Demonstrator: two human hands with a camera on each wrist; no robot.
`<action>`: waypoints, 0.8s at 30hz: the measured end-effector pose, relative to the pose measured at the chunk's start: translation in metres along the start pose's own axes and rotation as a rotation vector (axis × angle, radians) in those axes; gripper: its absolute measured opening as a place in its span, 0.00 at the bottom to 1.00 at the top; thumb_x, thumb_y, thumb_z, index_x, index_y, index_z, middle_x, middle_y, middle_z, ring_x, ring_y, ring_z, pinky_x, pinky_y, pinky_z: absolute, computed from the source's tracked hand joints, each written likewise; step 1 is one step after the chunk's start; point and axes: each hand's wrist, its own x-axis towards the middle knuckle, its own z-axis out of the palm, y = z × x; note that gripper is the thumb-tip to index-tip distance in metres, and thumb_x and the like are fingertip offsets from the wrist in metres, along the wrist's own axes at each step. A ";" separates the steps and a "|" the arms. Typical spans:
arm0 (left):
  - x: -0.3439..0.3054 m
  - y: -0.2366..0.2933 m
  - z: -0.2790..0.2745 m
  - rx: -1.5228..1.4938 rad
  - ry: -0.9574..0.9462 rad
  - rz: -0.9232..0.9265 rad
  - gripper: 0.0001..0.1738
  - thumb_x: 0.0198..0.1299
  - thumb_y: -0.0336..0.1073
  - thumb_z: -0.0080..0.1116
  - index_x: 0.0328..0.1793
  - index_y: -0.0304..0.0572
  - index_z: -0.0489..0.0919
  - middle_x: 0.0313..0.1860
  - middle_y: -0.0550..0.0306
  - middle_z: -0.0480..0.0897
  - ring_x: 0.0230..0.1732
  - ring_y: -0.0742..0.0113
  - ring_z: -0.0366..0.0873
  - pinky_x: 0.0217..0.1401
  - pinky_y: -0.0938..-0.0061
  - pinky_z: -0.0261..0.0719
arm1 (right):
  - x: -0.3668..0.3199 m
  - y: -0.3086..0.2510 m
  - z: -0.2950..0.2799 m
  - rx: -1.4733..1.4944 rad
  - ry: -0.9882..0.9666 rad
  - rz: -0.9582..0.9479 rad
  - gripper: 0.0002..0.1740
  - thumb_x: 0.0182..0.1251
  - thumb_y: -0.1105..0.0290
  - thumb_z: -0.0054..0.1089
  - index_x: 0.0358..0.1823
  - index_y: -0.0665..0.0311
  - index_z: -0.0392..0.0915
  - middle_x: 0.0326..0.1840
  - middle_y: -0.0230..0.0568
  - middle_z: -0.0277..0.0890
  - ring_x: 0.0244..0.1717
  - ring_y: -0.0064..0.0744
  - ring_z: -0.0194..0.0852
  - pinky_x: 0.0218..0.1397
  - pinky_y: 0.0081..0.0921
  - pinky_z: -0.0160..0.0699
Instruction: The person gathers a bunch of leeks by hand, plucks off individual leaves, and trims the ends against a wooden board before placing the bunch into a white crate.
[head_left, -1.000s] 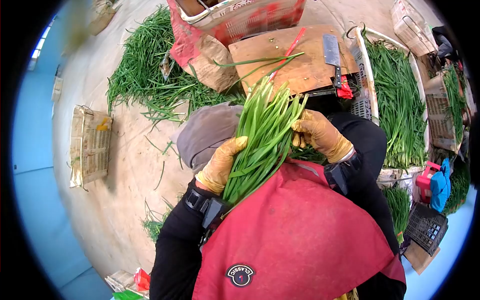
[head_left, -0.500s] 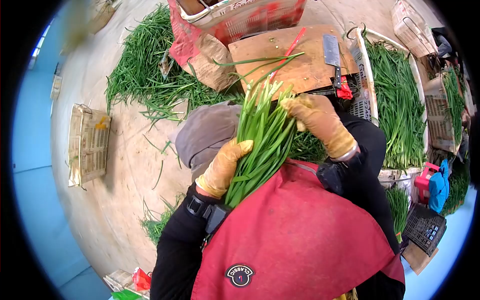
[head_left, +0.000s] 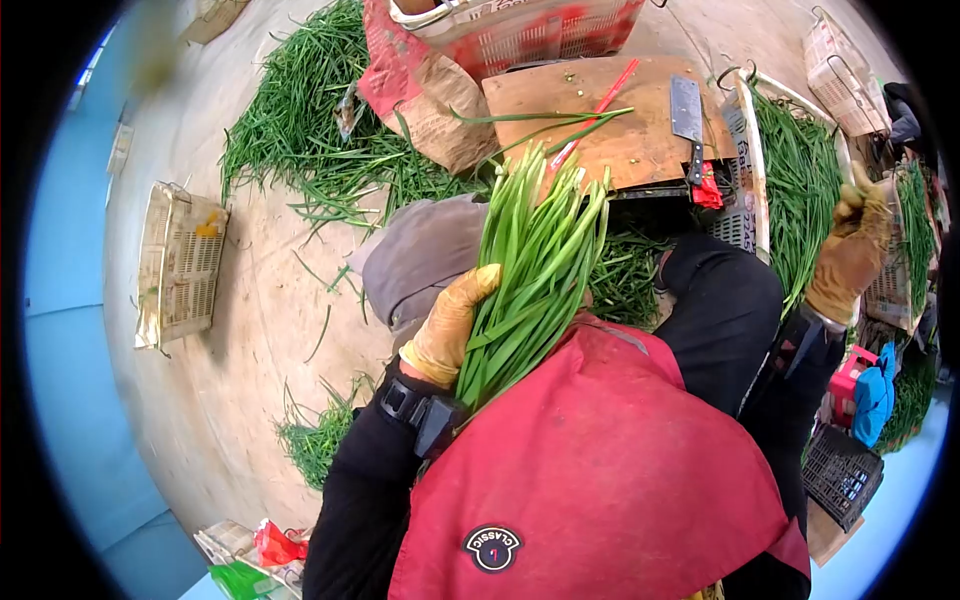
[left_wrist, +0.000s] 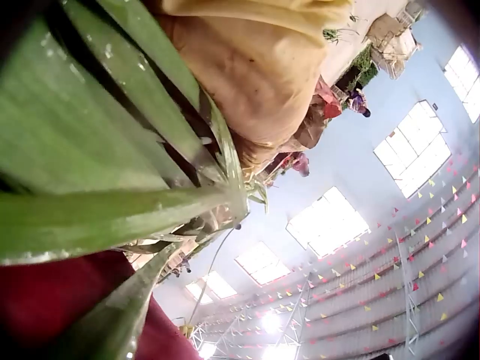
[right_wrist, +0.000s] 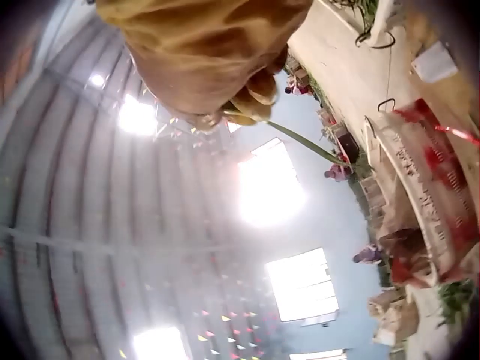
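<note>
A thick bunch of garlic chives (head_left: 535, 280) leans against the red apron (head_left: 600, 450), its pale stem ends upward. My gloved left hand (head_left: 450, 325) grips the bunch along its left side; in the left wrist view broad leaves (left_wrist: 90, 127) lie close beside the glove. Off to the right, my gloved right hand (head_left: 848, 255) is held away from the bunch, overlapping the chive-filled crate (head_left: 762, 190) in the head view. Its fingers are curled, and a single chive leaf (right_wrist: 304, 141) sticks out from them in the right wrist view.
Ahead, a cleaver (head_left: 686, 112) and a red strip (head_left: 615, 85) lie on a wooden board (head_left: 540, 95). A loose pile of chives (head_left: 300, 110) spreads on the floor beside a sack (head_left: 440, 110). An upright crate (head_left: 185, 270) stands at left, a red-stained crate (head_left: 560, 35) behind the board.
My right hand has left the top of the bunch and swung out to the right. The left hand keeps its hold on the bunch. The head view has shifted slightly.
</note>
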 end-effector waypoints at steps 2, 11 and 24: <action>0.003 0.001 -0.002 -0.006 -0.009 -0.008 0.27 0.63 0.46 0.58 0.64 0.39 0.76 0.55 0.50 0.83 0.50 0.59 0.83 0.57 0.66 0.82 | -0.035 -0.007 0.021 -0.597 -0.318 0.020 0.13 0.73 0.66 0.56 0.51 0.64 0.83 0.47 0.35 0.82 0.33 0.16 0.71 0.34 0.16 0.70; 0.007 -0.003 0.001 -0.025 -0.056 -0.014 0.28 0.66 0.46 0.57 0.67 0.36 0.72 0.56 0.51 0.82 0.52 0.62 0.82 0.59 0.68 0.81 | -0.140 -0.011 0.146 -0.372 -1.130 -0.236 0.21 0.58 0.74 0.67 0.54 0.54 0.82 0.33 0.37 0.78 0.34 0.38 0.78 0.38 0.28 0.79; 0.003 -0.005 -0.001 -0.001 -0.071 0.003 0.31 0.64 0.46 0.57 0.69 0.35 0.70 0.60 0.49 0.80 0.56 0.60 0.80 0.64 0.67 0.77 | -0.155 0.017 0.159 0.018 -0.989 -0.091 0.11 0.63 0.76 0.62 0.47 0.62 0.83 0.39 0.34 0.75 0.42 0.35 0.73 0.47 0.28 0.74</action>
